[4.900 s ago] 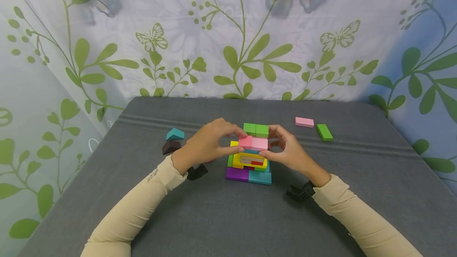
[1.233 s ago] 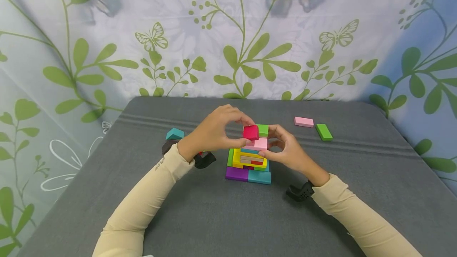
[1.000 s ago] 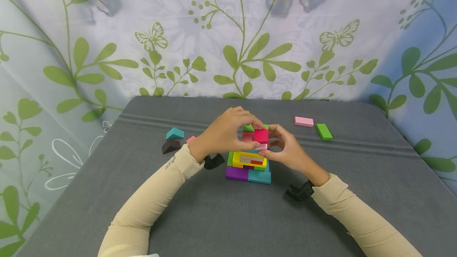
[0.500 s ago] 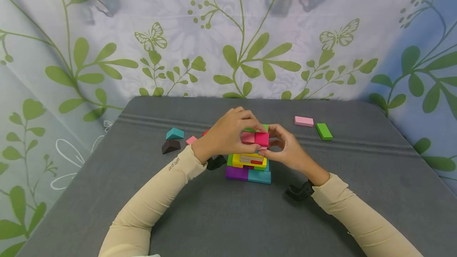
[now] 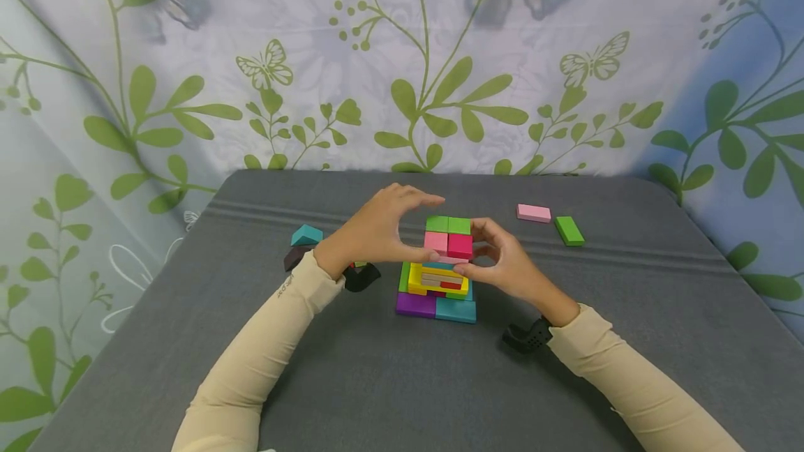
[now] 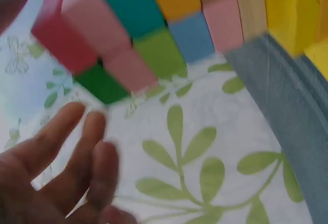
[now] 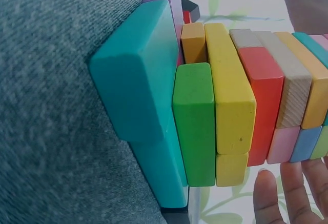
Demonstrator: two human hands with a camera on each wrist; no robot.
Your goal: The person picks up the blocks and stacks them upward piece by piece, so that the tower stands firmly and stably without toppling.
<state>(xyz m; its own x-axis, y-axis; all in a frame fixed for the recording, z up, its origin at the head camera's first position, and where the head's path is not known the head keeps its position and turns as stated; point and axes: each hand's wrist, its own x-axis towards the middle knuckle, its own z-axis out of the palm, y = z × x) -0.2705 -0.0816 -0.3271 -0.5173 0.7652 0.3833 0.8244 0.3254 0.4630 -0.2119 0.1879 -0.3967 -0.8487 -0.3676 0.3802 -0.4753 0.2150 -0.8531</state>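
A tower of stacked coloured wooden blocks [image 5: 444, 288] stands mid-table, purple and teal at its base. A crimson block [image 5: 460, 246] lies near the top beside a pink block [image 5: 436, 243], with two green blocks [image 5: 459, 226] just behind. My left hand [image 5: 386, 225] is left of the top, thumb and fingers spread wide and holding nothing; its thumb tip is close to the pink block. In the left wrist view its fingers [image 6: 95, 157] are apart from the blocks. My right hand [image 5: 505, 257] holds the tower's right side, thumb in front, fingers toward the back.
Right of the tower lie a loose pink block [image 5: 534, 213] and a loose green block [image 5: 569, 231]. To the left are a teal triangular block [image 5: 307, 234] and a dark brown block [image 5: 296, 257], partly hidden by the left arm. A patterned curtain [image 5: 352, 61] hangs behind the grey table [image 5: 389, 396].
My left hand brought the crimson block onto the tower beside the pink block, then let it go and drew back left with fingers spread. My right hand has stayed at the tower's right side.
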